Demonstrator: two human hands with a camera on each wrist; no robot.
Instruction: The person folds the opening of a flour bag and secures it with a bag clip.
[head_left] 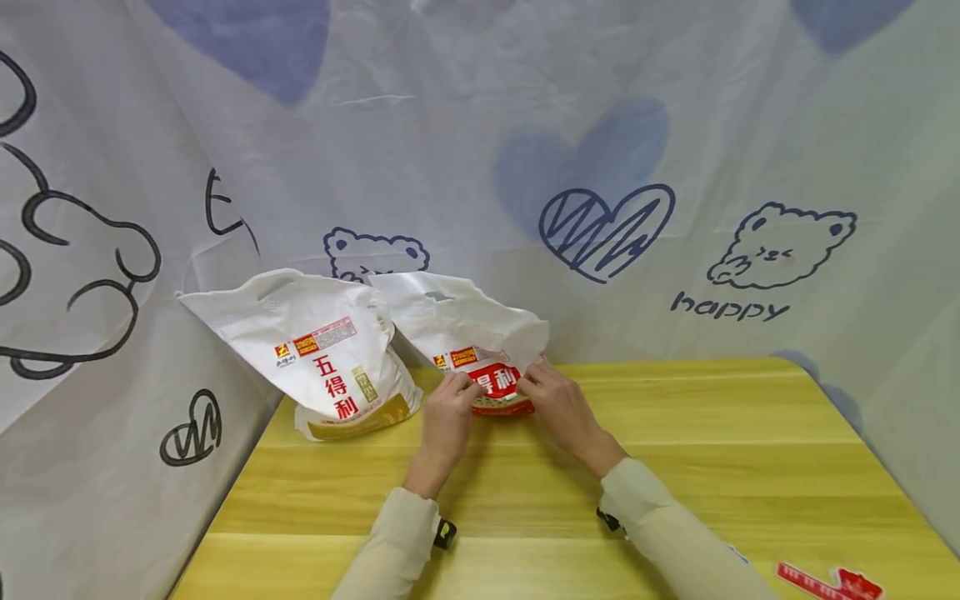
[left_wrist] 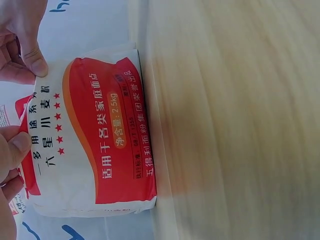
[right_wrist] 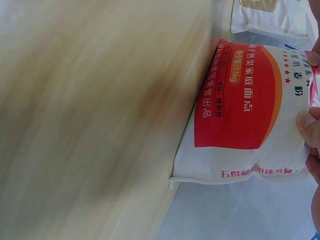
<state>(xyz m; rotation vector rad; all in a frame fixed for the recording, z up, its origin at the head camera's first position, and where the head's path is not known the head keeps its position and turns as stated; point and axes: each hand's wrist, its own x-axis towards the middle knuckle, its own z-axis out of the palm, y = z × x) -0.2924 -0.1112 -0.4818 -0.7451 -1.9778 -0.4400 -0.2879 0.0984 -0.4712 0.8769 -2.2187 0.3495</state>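
Note:
A white and red flour bag [head_left: 491, 333] stands at the back of the table [head_left: 525, 492], its upper part creased and leaning back to the left. My left hand [head_left: 448, 408] pinches the bag's front on its left side. On the right side my right hand [head_left: 558, 404] pinches it too. In the left wrist view, the left thumb [left_wrist: 20, 145] presses on a fold over the red and white front panel [left_wrist: 112, 130], marked 2.5kg. The right wrist view shows the right thumb [right_wrist: 307, 125] on the white part of the bag, fingers behind it.
Left of it, a second white flour bag [head_left: 330, 358] with a gold base leans at the table's back left. A red and white flat cutout [head_left: 828, 583] lies near the front right. Behind the table hangs a white printed cloth [head_left: 450, 167].

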